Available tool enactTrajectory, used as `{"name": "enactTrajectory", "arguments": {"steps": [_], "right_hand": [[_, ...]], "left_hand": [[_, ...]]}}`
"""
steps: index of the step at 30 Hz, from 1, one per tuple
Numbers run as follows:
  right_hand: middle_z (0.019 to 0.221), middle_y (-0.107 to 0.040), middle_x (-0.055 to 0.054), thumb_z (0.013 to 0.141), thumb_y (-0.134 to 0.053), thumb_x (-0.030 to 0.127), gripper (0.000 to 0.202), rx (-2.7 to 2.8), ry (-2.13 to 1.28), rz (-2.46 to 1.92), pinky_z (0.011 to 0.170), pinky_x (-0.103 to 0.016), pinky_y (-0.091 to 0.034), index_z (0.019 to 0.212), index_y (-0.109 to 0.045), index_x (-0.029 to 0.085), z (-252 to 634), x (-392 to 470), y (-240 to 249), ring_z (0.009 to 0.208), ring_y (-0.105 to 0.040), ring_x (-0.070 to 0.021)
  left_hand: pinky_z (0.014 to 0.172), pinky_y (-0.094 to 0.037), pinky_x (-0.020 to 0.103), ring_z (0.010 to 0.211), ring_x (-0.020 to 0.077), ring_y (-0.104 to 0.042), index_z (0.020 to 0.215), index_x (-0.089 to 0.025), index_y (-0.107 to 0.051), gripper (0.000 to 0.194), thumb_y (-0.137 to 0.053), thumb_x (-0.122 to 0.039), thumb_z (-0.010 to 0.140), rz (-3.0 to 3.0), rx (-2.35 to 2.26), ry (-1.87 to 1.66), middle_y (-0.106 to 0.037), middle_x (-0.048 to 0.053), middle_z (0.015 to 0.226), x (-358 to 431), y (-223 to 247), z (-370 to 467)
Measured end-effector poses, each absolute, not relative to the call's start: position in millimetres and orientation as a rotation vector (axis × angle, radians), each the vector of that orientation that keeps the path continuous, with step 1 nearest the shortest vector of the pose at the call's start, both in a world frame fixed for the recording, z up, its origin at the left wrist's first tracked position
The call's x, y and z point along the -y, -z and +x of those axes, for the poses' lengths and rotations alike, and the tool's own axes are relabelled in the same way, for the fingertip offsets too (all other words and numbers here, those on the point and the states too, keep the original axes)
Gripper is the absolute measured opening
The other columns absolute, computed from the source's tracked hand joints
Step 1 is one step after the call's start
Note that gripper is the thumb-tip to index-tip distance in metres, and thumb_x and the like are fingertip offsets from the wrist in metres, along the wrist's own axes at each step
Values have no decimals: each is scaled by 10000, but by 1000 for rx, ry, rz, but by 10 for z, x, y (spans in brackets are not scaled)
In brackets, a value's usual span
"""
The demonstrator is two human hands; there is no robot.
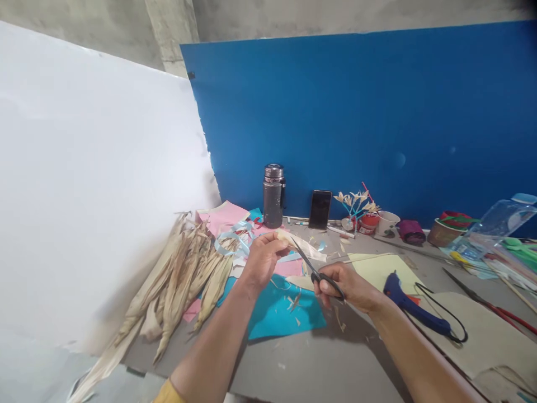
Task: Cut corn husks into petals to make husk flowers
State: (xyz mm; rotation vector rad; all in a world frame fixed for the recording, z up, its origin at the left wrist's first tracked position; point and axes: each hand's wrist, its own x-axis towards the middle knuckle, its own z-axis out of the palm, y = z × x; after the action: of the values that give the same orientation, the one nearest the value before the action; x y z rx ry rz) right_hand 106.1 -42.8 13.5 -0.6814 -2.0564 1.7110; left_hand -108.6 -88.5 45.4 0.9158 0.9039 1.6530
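Note:
A pale strip of dried husk (312,250) is pinched between the thumb and fingers of my left hand (265,256), above the middle of the table. My right hand (348,285) is closed round the handles of black scissors (309,264), whose blades point up and left and lie at the husk strip, close to my left fingertips. Beneath the hands, small husk scraps (294,302) lie on a turquoise sheet (281,319). A large bundle of dried husks (176,280) rests to the left of my left hand.
Behind stand a dark flask (273,198), a phone (320,210) and husk flowers (356,200) beside paper cups (386,223). At right are a blue glue gun (415,308), red-handled shears (482,299) and a clear plastic bottle (499,224). Pink paper (222,217) lies behind the husks.

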Motion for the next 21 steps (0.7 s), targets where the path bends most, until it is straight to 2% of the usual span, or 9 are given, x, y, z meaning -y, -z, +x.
{"name": "enactTrajectory", "arguments": {"steps": [5,13,21], "right_hand": [[622,-659,-51,748,-669,722,592,2081,-1673,-660,576,-256,-391,724,-698,132,1061,438,-171,600,-556,-152],[619,-648,-51,762,-660,716,594,2100,-1657,-654,548,-248,-343,704,-697,126,1071,414,-124,577,-518,-136],[608,-648,-41,751,-674,712,581,2078,-1651,-671,575,-253,-379,708,-695,133,1059,420,-126,592,-547,-148]], "left_hand": [[728,-436,305,685,159,-611,570,-161,-660,79,-723,-198,602,926,-910,-1625,-693,45,664,880,-454,-1077],[720,-434,298,692,157,-607,573,-163,-658,87,-729,-207,595,927,-921,-1609,-703,45,682,873,-438,-1064],[732,-445,303,666,145,-594,556,-161,-623,139,-751,-199,591,925,-885,-1621,-671,32,650,896,-479,-1024]]}}
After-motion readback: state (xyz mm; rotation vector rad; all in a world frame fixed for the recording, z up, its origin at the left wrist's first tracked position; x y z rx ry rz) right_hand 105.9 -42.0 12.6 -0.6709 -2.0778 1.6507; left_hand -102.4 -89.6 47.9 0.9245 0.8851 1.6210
